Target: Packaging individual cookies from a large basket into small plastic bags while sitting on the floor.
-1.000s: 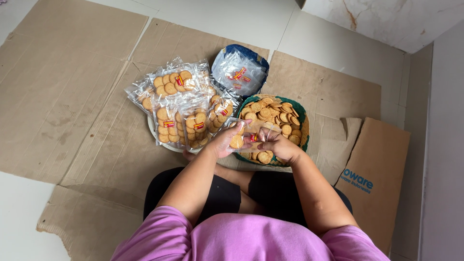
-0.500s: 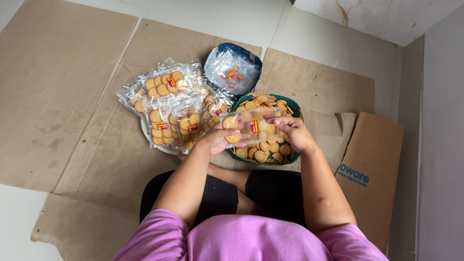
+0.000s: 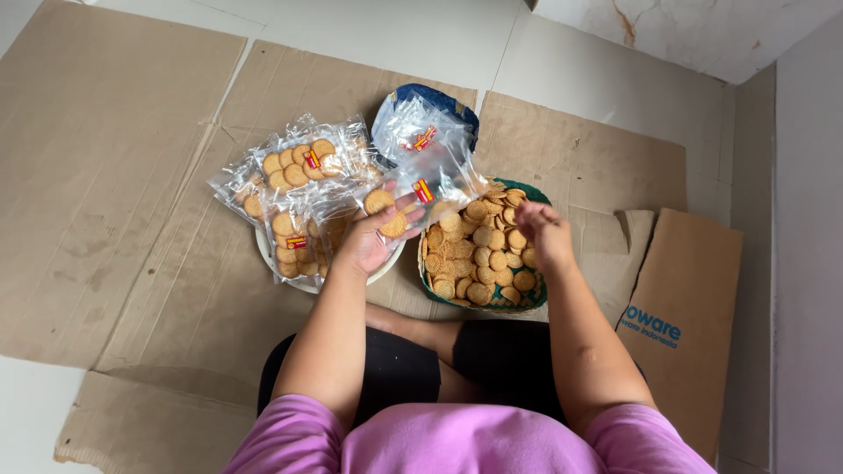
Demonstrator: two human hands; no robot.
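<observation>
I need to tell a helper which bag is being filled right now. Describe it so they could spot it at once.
Start at the green basket of loose round biscuits on the cardboard. Just left of it, the left hand holds up a clear plastic bag. Unlike the packed bags piled on the white plate, it holds only a couple of biscuits.

My right hand [image 3: 544, 233] is blurred over the green basket [image 3: 536, 303], so I cannot tell its grip. The filled packets [image 3: 294, 180] left of the basket hide most of the white bowl [image 3: 303, 283]. The picture's bottom edge cuts off my purple shirt [image 3: 465, 443].
</observation>
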